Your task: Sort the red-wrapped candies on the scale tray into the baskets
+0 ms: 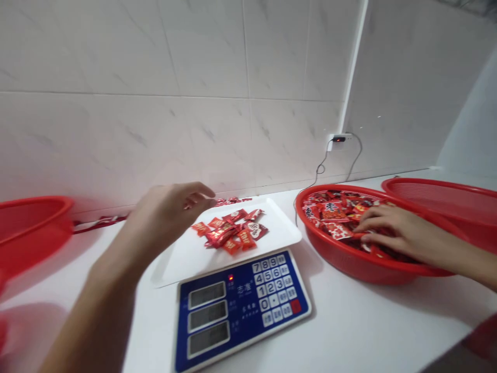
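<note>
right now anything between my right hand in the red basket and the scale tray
Only the basket's red rim, left of the right hand. The scale tray sits just beyond it; the left hand hovers at the tray's far side, clear of that path.

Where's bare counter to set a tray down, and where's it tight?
Bare white counter lies in front of the heaped red basket, right of the scale's blue keypad. Another patch lies between the far-left red basin and the scale, beneath the left hand. Crowded: the tray's candies and the basket's right rim, against the second basket.
</note>
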A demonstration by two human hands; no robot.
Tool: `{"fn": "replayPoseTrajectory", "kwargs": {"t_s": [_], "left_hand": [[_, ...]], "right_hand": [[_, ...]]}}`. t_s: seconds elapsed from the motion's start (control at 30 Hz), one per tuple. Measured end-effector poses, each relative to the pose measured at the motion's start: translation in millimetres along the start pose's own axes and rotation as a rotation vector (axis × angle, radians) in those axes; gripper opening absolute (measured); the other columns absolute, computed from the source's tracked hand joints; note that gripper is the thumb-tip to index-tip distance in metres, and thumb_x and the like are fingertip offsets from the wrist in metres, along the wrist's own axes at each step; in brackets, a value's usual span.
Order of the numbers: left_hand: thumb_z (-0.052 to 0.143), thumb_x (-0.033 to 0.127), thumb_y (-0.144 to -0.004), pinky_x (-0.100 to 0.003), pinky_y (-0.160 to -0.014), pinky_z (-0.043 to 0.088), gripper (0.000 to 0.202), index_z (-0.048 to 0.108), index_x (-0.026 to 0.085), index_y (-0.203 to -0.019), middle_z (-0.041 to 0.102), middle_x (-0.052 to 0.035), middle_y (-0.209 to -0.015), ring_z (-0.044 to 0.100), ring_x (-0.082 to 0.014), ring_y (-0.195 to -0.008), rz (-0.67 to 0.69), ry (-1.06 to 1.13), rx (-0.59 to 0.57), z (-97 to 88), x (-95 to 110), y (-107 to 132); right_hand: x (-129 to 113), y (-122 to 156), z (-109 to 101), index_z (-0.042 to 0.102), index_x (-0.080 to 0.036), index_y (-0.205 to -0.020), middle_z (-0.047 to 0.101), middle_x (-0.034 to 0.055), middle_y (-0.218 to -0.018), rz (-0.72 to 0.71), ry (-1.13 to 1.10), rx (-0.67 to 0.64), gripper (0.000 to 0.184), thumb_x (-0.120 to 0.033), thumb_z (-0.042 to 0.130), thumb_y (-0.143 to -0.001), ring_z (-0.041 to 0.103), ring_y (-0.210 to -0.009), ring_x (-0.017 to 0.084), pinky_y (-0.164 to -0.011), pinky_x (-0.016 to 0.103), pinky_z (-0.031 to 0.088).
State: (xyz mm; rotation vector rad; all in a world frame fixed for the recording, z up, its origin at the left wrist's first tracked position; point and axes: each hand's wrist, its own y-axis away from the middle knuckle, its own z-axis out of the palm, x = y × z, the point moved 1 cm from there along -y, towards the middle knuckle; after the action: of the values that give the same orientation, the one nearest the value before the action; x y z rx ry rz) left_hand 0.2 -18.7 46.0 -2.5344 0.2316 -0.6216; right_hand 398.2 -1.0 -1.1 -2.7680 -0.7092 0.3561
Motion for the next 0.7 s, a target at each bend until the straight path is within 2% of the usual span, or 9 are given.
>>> {"fn": "replayPoseTrajectory", "kwargs": {"t_s": [0.07, 0.13, 0.23, 0.33, 0.43, 0.57, 0.63, 0.7], "left_hand": [[0.057, 0.040, -0.082, -0.032, -0.066, 0.050, 0.025, 0.072, 0.023, -0.090, 0.077, -0.0063, -0.086, 0.069, -0.0229, -0.077, -0.022, -0.061, -0.044, 1.1, 1.5, 0.8], [0.055, 0.038, -0.082, -0.033, -0.070, 0.050, 0.025, 0.072, 0.023, -0.094, 0.076, -0.0062, -0.089, 0.069, -0.0230, -0.079, -0.039, -0.104, -0.075, 4.6, 2.2, 0.8], [0.057, 0.034, -0.083, -0.033, -0.068, 0.048, 0.023, 0.073, 0.023, -0.096, 0.076, -0.0051, -0.089, 0.069, -0.0230, -0.079, -0.026, -0.213, -0.211, 14.5, 3.1, 1.0], [0.058, 0.032, -0.084, -0.032, -0.065, 0.046, 0.021, 0.073, 0.022, -0.095, 0.075, -0.0061, -0.088, 0.068, -0.0245, -0.079, -0.028, -0.338, -0.343, 26.3, 4.2, 1.4], [0.058, 0.032, -0.087, -0.033, -0.069, 0.047, 0.024, 0.070, 0.021, -0.104, 0.074, -0.0089, -0.098, 0.067, -0.0272, -0.090, -0.042, -0.368, -0.337, 38.4, 5.2, 0.6], [0.058, 0.030, -0.087, -0.034, -0.072, 0.046, 0.023, 0.068, 0.020, -0.106, 0.073, -0.0097, -0.105, 0.066, -0.0278, -0.095, -0.023, -0.354, -0.339, 50.0, 5.0, -0.7], [0.056, 0.027, -0.088, -0.033, -0.072, 0.046, 0.024, 0.068, 0.021, -0.107, 0.072, -0.0102, -0.109, 0.066, -0.0268, -0.095, -0.020, -0.342, -0.328, 49.4, 5.2, -0.4], [0.053, 0.023, -0.088, -0.031, -0.068, 0.045, 0.021, 0.071, 0.022, -0.101, 0.073, -0.0084, -0.104, 0.066, -0.0246, -0.089, 0.000, -0.325, -0.333, 45.2, 6.5, 0.9]], "right_hand": [[-11.1, -5.6, -2.8, 0.075, -0.026, -0.078, 0.071, 0.0107, -0.097, 0.016, -0.020, 0.151, 0.030, -0.035, 0.048, -0.087, 0.066, -0.091, 0.031, -0.083, 0.049, 0.050], [-30.3, -14.2, -5.9, 0.073, -0.026, -0.078, 0.072, 0.0099, -0.092, 0.054, -0.045, 0.339, 0.025, -0.035, 0.051, -0.085, 0.066, -0.082, 0.032, -0.072, 0.047, 0.051], [-72.2, -34.8, -1.1, 0.073, -0.024, -0.079, 0.072, 0.0061, -0.088, -0.062, -0.157, 0.528, 0.018, -0.030, 0.056, -0.084, 0.066, -0.075, 0.025, -0.067, 0.039, 0.051], [-110.2, -64.1, 17.7, 0.072, -0.019, -0.080, 0.072, 0.0035, -0.085, -0.153, -0.281, 0.540, 0.016, -0.014, 0.058, -0.085, 0.066, -0.078, 0.017, -0.071, 0.030, 0.050], [-130.0, -89.1, 39.4, 0.072, -0.015, -0.079, 0.071, 0.0031, -0.082, -0.174, -0.338, 0.533, 0.014, -0.008, 0.061, -0.084, 0.066, -0.078, 0.015, -0.073, 0.028, 0.049], [-134.4, -100.2, 58.2, 0.071, -0.014, -0.081, 0.071, 0.0036, -0.084, -0.192, -0.401, 0.590, 0.012, -0.006, 0.061, -0.083, 0.066, -0.079, 0.015, -0.072, 0.027, 0.049], [-132.8, -101.0, 64.0, 0.070, -0.014, -0.082, 0.070, 0.0038, -0.085, -0.188, -0.423, 0.592, 0.012, -0.006, 0.060, -0.083, 0.066, -0.080, 0.014, -0.072, 0.027, 0.050], [-130.8, -103.2, 69.7, 0.070, -0.014, -0.082, 0.070, 0.0042, -0.086, -0.175, -0.435, 0.549, 0.012, -0.007, 0.060, -0.083, 0.065, -0.079, 0.014, -0.073, 0.027, 0.051]]}}
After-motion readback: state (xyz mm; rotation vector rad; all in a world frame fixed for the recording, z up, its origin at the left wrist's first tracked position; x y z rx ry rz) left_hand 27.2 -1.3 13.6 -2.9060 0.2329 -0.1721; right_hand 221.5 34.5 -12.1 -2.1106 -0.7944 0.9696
